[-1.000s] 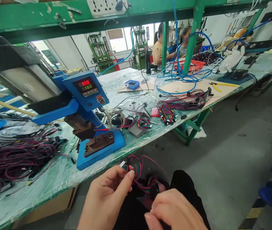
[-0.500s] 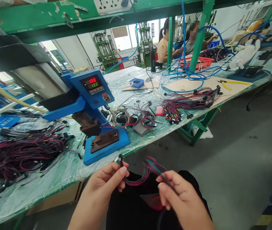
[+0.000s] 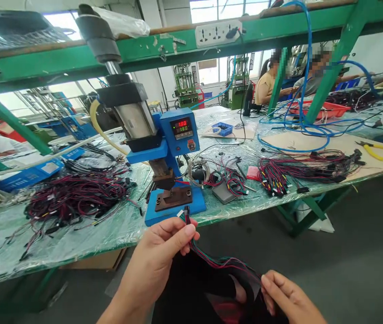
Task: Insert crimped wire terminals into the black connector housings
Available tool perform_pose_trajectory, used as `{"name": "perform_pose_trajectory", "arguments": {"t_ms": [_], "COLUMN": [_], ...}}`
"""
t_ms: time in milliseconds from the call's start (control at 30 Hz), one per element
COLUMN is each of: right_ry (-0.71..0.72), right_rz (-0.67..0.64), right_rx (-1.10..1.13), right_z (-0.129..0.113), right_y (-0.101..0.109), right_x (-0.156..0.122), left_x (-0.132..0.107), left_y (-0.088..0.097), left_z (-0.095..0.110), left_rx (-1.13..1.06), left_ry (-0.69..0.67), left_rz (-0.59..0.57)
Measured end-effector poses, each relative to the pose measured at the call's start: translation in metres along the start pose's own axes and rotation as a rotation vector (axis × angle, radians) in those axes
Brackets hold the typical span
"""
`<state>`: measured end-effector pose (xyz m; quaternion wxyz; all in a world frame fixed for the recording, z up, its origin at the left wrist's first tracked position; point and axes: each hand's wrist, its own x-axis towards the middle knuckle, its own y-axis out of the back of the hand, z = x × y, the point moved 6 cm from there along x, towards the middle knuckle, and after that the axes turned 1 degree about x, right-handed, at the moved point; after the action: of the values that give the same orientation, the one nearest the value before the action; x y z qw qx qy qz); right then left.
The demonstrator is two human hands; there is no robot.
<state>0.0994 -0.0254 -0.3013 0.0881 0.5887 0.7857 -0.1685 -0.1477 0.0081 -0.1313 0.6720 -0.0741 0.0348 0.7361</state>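
A thin wire harness (image 3: 216, 262) with red, green and black wires stretches between my two hands above my lap. My left hand (image 3: 167, 245) pinches it near its end, where a black connector and a white one stick up past the thumb. Lower and to the right, my right hand (image 3: 284, 292) is closed around the wires further along; their far end is hidden. Just beyond my left hand stands a blue press (image 3: 178, 209) with a brown metal die on its base and a lit display box (image 3: 181, 130) reading 180.
A large heap of dark red and black harnesses (image 3: 80, 193) lies left of the press. To the right are coiled wires, a red tray (image 3: 322, 110), another bundle of harnesses (image 3: 299, 168) and yellow-handled pliers (image 3: 373, 150). A green shelf beam (image 3: 164, 47) crosses overhead. Two people sit across the table.
My right hand has moved right and down, drawing the looped harness out between my hands. The view has turned left, and my left hand keeps its pinch near the connectors.
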Motion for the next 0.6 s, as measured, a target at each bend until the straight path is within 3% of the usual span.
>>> {"name": "perform_pose_trajectory", "arguments": {"t_ms": [167, 300, 333, 400, 500, 600], "right_ry": [0.06, 0.227, 0.298, 0.411, 0.419, 0.46], "right_rz": [0.08, 0.319, 0.266, 0.011, -0.278, -0.288], "right_rx": [-0.394, -0.356, -0.313, -0.23, -0.18, -0.201], "right_z": [-0.022, -0.083, -0.1, -0.128, -0.143, -0.143], "right_y": [0.013, 0.014, 0.005, -0.021, -0.047, -0.048], "right_x": [-0.003, -0.023, -0.026, -0.028, -0.027, -0.023], "left_x": [-0.007, -0.016, -0.019, -0.023, -0.027, -0.029], "left_y": [-0.017, -0.043, -0.049, -0.06, -0.067, -0.067], "left_z": [-0.001, -0.006, -0.007, -0.008, -0.012, -0.019], "left_rx": [0.137, 0.253, 0.271, 0.347, 0.497, 0.504], "left_ry": [0.063, 0.114, 0.116, 0.104, 0.116, 0.181], "left_rz": [-0.231, -0.495, -0.559, -0.656, -0.727, -0.754]}}
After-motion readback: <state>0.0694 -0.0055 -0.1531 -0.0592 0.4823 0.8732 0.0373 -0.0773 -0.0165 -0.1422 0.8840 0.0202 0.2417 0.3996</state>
